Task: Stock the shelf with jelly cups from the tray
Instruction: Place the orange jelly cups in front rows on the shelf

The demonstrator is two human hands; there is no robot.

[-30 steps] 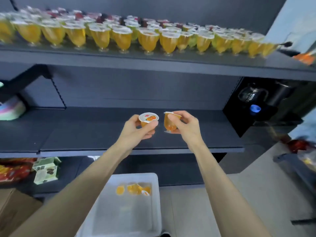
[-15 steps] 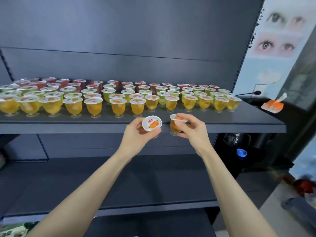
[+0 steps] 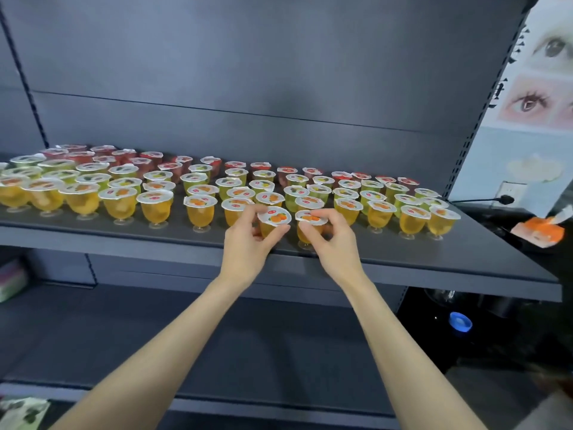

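My left hand [image 3: 248, 246] grips an orange jelly cup [image 3: 274, 219] with a white foil lid, tilted a little toward me, just over the front of the upper shelf [image 3: 465, 259]. Beside it my right hand [image 3: 333, 240] pinches a second orange jelly cup [image 3: 310, 219], upright, its foot at the shelf surface. Both cups sit in a gap in the front row of orange cups [image 3: 198, 209]. Rows of green and red cups [image 3: 235, 173] fill the shelf behind. The tray is out of view.
A dark lower shelf [image 3: 155, 352] lies below my forearms. An orange packet [image 3: 541, 232] rests at the right on a dark counter. A blue cap [image 3: 460, 321] shows in the dark niche at lower right. The shelf's back panel [image 3: 279, 72] rises behind the cups.
Both hands rose from the lower shelf level up to the upper shelf, carrying the two cups into the front row. My view lifted, so the tray dropped out of sight.
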